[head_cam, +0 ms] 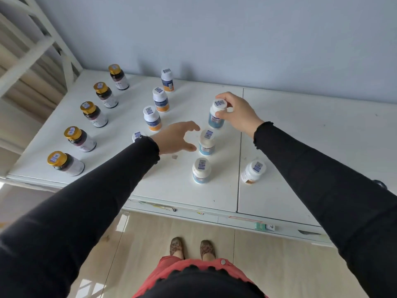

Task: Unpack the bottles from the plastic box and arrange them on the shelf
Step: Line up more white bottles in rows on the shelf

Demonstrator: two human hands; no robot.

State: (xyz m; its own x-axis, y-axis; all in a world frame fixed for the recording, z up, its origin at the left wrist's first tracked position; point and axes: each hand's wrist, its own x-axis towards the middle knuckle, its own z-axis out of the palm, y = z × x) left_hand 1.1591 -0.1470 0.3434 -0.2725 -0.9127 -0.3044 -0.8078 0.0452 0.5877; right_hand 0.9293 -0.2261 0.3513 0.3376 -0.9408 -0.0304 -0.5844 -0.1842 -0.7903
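Head view: right hand [236, 114] grip pinches cap of blue-label bottle [217, 117] at frame centre, setting it on shelf [300, 136] behind two matching bottles. Left hand [176, 138] grip wide, holding nothing, hovering beside middle blue bottle [206, 143]. Plastic box not visible. Step: placing, aligning row. Next likely: release cap, straighten column.
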